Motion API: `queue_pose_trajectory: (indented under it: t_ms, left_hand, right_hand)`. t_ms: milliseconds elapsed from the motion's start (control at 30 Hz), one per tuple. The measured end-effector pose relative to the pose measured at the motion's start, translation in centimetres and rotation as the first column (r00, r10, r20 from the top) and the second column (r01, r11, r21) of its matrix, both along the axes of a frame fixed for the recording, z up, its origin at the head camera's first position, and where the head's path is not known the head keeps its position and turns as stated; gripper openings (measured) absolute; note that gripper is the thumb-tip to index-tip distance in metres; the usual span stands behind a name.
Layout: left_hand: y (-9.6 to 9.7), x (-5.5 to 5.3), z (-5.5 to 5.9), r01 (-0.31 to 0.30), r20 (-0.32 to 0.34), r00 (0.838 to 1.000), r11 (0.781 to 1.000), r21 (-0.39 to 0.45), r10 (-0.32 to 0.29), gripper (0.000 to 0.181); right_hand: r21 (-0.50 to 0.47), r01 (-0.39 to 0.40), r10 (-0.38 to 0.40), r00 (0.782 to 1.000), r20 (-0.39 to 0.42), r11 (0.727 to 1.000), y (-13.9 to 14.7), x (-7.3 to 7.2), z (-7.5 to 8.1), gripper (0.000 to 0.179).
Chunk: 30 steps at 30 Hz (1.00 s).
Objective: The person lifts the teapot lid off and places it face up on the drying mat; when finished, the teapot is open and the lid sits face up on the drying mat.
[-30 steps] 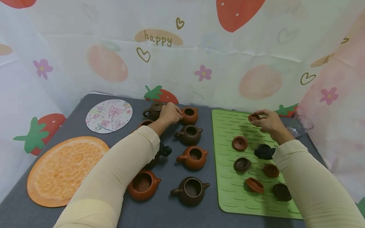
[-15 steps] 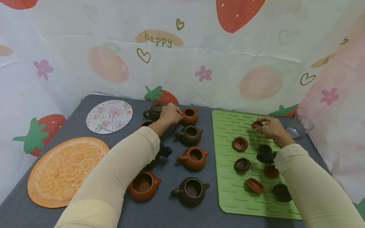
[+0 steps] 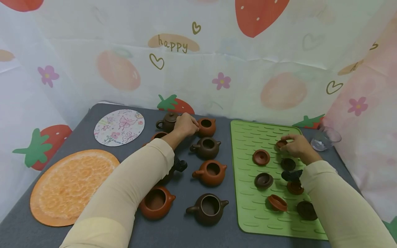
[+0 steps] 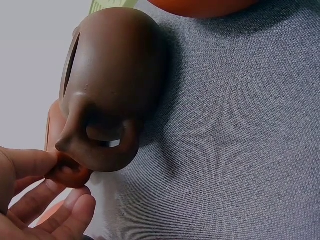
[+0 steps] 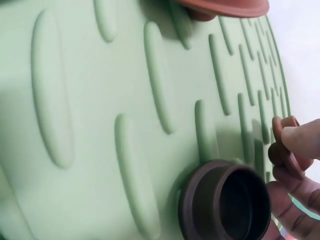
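At the back of the table my left hand point(image 3: 186, 124) pinches the handle point(image 4: 70, 172) of a small orange-red clay teapot point(image 3: 206, 127). The teapot stands without a lid, its round opening facing up. A dark brown lidless teapot point(image 4: 115, 60) is just in front of it and covers much of it in the left wrist view. Over the green mat point(image 3: 248, 132), my right hand point(image 3: 299, 148) pinches a reddish-brown teapot lid point(image 5: 287, 150) by its edge between thumb and fingers. The lid is tilted on edge in the right wrist view. Close to those fingers sits a dark brown lid point(image 5: 225, 205), rim up.
More lidless teapots point(image 3: 209, 208) stand in two columns, partly behind my left sleeve. A dark teapot with its lid on point(image 3: 168, 121) is at the back. Several lids point(image 3: 261, 157) lie on the mat. A clear glass vessel point(image 3: 324, 139) stands at right; two round mats point(image 3: 71, 186) lie left.
My right hand has moved right and nearer to me over the green mat, carrying the reddish lid. My left hand stays on the orange-red teapot's handle.
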<state>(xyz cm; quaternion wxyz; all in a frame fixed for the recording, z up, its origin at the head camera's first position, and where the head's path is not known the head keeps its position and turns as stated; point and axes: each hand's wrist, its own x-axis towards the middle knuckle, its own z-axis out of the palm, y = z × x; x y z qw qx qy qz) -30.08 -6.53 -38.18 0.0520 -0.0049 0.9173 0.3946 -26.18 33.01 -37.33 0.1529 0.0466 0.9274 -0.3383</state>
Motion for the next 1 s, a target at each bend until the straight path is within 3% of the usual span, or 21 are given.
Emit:
queue_pose_trajectory:
  t_ms: [333, 633, 800, 1000]
  left_hand:
    - [-0.1, 0.3, 0.2, 0.007, 0.0, 1.0, 1.0, 0.014, -0.007, 0.008]
    - [-0.1, 0.3, 0.4, 0.023, -0.015, 1.0, 1.0, -0.014, -0.023, 0.008]
    - [-0.4, 0.4, 1.5, 0.037, -0.052, 0.998, 0.998, -0.04, -0.04, 0.011]
    - [-1.0, 0.6, 3.6, 0.046, -0.097, 0.994, 0.999, -0.006, -0.047, 0.019]
  right_hand:
    - [0.069, -0.06, 0.062, 0.998, -0.028, 0.996, 0.6, 0.6, -0.5, 0.054]
    - [0.025, -0.054, 0.053, 0.998, 0.03, 0.998, 1.0, 0.8, 0.1, 0.062]
    - [-0.016, -0.019, 0.02, 0.998, 0.063, 1.0, 1.3, 0.8, 0.7, 0.067]
    - [0.034, -0.008, 0.006, 0.999, 0.039, 0.999, 1.6, 0.6, 2.2, 0.069]
